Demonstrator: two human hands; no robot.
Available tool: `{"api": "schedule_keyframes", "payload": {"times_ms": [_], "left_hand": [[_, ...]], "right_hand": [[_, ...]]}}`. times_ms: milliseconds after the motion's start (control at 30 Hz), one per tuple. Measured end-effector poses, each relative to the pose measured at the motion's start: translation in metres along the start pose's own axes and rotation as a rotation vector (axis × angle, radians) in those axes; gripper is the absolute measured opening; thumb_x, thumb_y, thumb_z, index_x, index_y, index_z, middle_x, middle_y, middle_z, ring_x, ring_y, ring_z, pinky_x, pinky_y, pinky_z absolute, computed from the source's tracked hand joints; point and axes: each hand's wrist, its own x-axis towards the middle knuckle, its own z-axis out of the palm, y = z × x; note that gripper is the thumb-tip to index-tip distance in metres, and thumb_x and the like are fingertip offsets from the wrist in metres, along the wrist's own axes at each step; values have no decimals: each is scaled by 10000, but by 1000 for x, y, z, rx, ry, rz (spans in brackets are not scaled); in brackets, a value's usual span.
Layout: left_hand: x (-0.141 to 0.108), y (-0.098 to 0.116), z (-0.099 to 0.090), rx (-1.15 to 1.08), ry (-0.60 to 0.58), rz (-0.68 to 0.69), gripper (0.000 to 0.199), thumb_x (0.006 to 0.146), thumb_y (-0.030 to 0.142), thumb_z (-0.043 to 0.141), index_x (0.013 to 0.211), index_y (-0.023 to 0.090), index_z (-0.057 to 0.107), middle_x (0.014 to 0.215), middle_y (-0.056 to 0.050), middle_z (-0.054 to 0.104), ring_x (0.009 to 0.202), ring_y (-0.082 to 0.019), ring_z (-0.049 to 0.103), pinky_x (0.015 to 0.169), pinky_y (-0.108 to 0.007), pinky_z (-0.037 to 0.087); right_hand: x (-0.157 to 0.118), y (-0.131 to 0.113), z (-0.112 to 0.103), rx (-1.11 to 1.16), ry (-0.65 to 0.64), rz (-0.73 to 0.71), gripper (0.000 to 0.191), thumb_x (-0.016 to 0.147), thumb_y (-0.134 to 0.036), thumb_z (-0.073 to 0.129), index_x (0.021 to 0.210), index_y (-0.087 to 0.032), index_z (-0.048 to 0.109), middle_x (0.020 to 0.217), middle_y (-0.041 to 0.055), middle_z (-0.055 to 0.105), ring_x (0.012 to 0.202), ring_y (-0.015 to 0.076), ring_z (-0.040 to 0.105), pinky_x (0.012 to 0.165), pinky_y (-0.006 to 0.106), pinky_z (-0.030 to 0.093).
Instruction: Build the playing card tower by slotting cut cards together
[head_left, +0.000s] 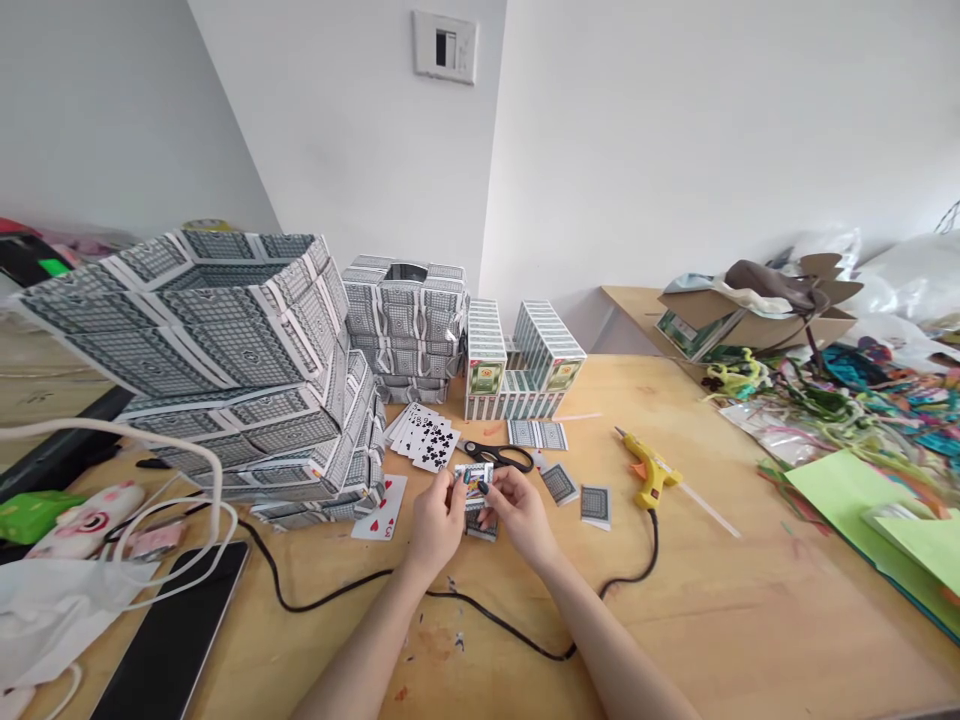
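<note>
Between my two hands is a face-up playing card [474, 478] with a coloured picture on it. My left hand [441, 515] pinches its left side, and the fingers of my right hand [517, 510] close on its right side. Just below them a patterned card back [481, 526] shows, partly hidden by my fingers. Black-handled scissors [499, 456] lie right behind my hands. To the right are small card pieces [596, 505], back side up, and a yellow glue gun [649, 470]. A fan of club cards [424, 436] and a heart card [381, 510] lie to the left.
Structures built of folded cards [247, 350] stand at the left, with another one [409, 320] behind. Stacked card boxes [525, 365] stand at the wall. A black cable [480, 603] crosses in front. A phone [176, 630] lies at left; green paper [862, 510] at right.
</note>
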Motion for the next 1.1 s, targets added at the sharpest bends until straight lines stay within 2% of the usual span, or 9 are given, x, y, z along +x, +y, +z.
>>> {"api": "schedule_keyframes", "payload": {"times_ms": [167, 233, 333, 633, 700, 800, 867, 967, 1100], "left_hand": [[0, -2, -2, 13, -48, -12, 263, 814, 392, 390, 645, 198, 441, 532, 14, 529, 487, -130, 525, 466, -220, 356], [0, -2, -2, -40, -21, 6, 193, 799, 379, 433, 808, 197, 496, 665, -4, 602, 561, -136, 574, 513, -227, 413], [1, 0, -2, -78, 10, 52, 250, 785, 336, 472, 999, 207, 479, 866, -32, 632, 664, -137, 607, 594, -245, 463], [-2, -8, -2, 132, 42, 150, 203, 820, 336, 424, 943, 212, 528, 869, -47, 652, 643, -150, 592, 606, -262, 436], [-2, -9, -2, 165, 42, 148, 196, 828, 325, 403, 888, 210, 549, 799, -49, 659, 620, -156, 585, 577, -253, 407], [-1, -7, -3, 174, 80, 74, 241, 829, 331, 378, 716, 202, 548, 573, -27, 602, 524, -153, 549, 503, -237, 351], [0, -4, -4, 72, 78, 1, 252, 814, 356, 393, 670, 199, 527, 496, -5, 548, 475, -143, 526, 473, -226, 341], [2, 1, -5, -300, -15, -167, 240, 782, 401, 431, 713, 187, 515, 552, 6, 563, 489, -137, 537, 457, -219, 390], [4, 6, -4, -743, -309, -297, 289, 742, 443, 480, 769, 159, 527, 741, -17, 599, 641, -144, 567, 523, -246, 465]], "right_hand": [[1, 1, -2, -125, 51, -66, 237, 715, -344, 598, 882, -188, 537, 680, -3, 579, 512, 122, 538, 478, 247, 470], [2, 0, -4, -213, 72, -122, 220, 729, -317, 579, 903, -183, 563, 748, 24, 612, 594, 139, 563, 541, 253, 473], [2, -2, -6, -336, 101, -179, 214, 744, -288, 549, 922, -179, 594, 828, 50, 642, 686, 160, 581, 605, 262, 473], [-2, -7, -7, -550, 170, -237, 287, 745, -235, 492, 998, -182, 617, 800, 47, 642, 605, 148, 537, 574, 264, 453], [0, -6, -9, -538, 168, -233, 310, 738, -224, 494, 1021, -195, 616, 836, 50, 639, 643, 158, 548, 607, 276, 458], [2, -3, -13, -496, 154, -226, 328, 722, -205, 500, 1024, -213, 629, 900, 53, 637, 732, 181, 563, 669, 297, 461], [3, -2, -16, -468, 140, -211, 335, 711, -190, 498, 1013, -217, 640, 917, 52, 637, 767, 191, 565, 688, 305, 460], [4, -3, -17, -417, 146, -182, 343, 702, -175, 472, 994, -212, 649, 921, 45, 641, 782, 195, 568, 678, 301, 460], [3, -6, -17, -383, 184, -145, 306, 717, -187, 440, 918, -207, 670, 810, 26, 655, 688, 176, 562, 610, 280, 451]]}}
